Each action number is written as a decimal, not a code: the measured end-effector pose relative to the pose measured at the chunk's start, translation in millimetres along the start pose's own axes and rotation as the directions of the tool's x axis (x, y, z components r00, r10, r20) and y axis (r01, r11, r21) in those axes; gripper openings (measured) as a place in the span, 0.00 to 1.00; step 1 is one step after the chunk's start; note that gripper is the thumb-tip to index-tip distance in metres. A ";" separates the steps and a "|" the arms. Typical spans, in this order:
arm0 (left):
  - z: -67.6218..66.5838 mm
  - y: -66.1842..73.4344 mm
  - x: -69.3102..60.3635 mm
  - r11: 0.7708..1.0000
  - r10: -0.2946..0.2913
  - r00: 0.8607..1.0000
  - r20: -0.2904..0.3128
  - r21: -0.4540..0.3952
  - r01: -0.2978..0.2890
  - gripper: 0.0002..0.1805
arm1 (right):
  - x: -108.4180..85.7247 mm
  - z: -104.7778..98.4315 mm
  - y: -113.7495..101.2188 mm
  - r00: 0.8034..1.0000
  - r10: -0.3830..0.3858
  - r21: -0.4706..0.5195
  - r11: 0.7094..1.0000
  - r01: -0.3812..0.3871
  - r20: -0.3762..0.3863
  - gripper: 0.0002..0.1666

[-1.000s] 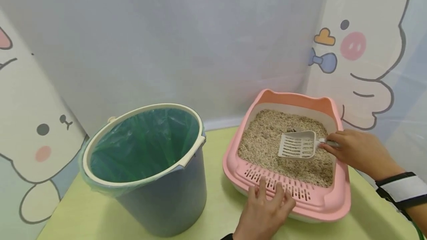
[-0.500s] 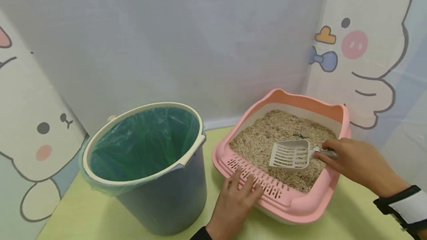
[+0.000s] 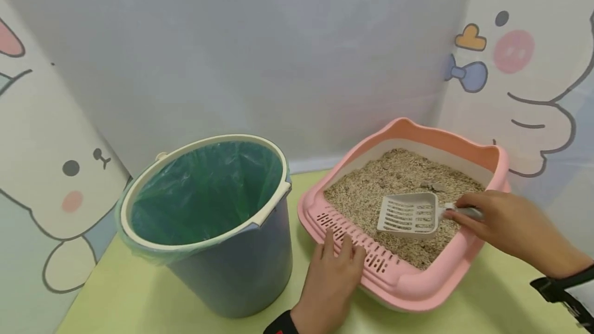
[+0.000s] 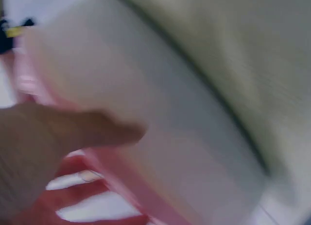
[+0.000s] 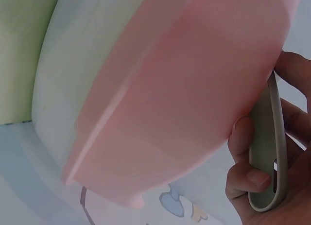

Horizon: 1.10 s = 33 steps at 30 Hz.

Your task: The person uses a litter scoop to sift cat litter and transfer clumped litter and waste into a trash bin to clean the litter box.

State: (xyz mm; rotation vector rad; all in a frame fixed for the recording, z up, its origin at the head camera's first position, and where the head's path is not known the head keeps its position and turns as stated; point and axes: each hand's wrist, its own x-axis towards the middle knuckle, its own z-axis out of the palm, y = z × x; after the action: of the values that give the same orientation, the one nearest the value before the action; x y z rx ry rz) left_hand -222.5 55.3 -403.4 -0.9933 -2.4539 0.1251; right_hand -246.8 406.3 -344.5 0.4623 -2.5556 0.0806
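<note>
A pink-rimmed litter box (image 3: 464,267) with a white lower part stands on the table, filled with tan litter (image 3: 408,169). My left hand (image 3: 331,272) grips its slotted front rim, fingers on top; the left wrist view, blurred, has the thumb (image 4: 112,130) against the white outer side. My right hand (image 3: 515,220) holds a pale slotted litter scoop (image 3: 410,213) by its grey handle, at the box's right edge. The scoop's head is above the litter, its slots showing. In the right wrist view, fingers wrap the handle (image 5: 267,152) beside the pink wall.
Left of the box stands a grey-blue bucket (image 3: 236,277) with a cream rim and a green bag lining it. A greyish clump (image 3: 433,186) lies on the litter behind the scoop. A printed curtain (image 3: 287,66) hangs behind the yellow-green table (image 3: 125,293).
The litter box has turned clockwise, its front swinging left and its back right. My left hand moved left with the front rim. The scoop stays over the litter in my right hand.
</note>
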 end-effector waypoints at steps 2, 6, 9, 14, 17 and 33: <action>-11.3 11.8 2.0 1.000 0.011 0.999 0.042 -0.009 -0.011 0.25 | 4.2 0.3 11.6 1.000 -0.013 -0.005 1.000 0.013 -0.003 0.10; -13.4 45.9 8.7 0.995 0.050 0.994 -0.101 0.086 -0.042 0.14 | 13.1 -0.6 42.8 0.999 0.022 0.022 0.999 -0.022 0.035 0.07; -2.8 70.6 16.9 0.988 0.027 0.946 -0.323 0.156 0.024 0.15 | 15.5 2.7 63.4 0.994 0.078 0.053 0.995 -0.082 0.073 0.05; 2.9 87.8 23.5 0.985 -0.004 0.906 -0.423 0.157 0.077 0.25 | 17.6 11.7 79.5 0.988 0.112 0.073 0.990 -0.120 0.105 0.08; -0.5 86.7 26.0 0.983 0.023 0.922 -0.386 0.176 0.050 0.24 | 23.8 8.7 85.8 0.990 0.071 0.049 0.996 -0.078 0.125 0.10; -17.9 78.3 27.7 0.976 0.079 0.979 -0.188 0.217 -0.037 0.16 | 44.2 -2.4 86.3 0.897 0.098 0.005 0.994 -0.111 0.431 0.20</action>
State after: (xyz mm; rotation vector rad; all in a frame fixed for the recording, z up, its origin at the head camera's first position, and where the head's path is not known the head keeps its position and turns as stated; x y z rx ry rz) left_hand -181.8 129.6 -396.8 -0.9366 -2.1820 0.2893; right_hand -310.2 474.1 -316.5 0.3859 -3.0203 0.0598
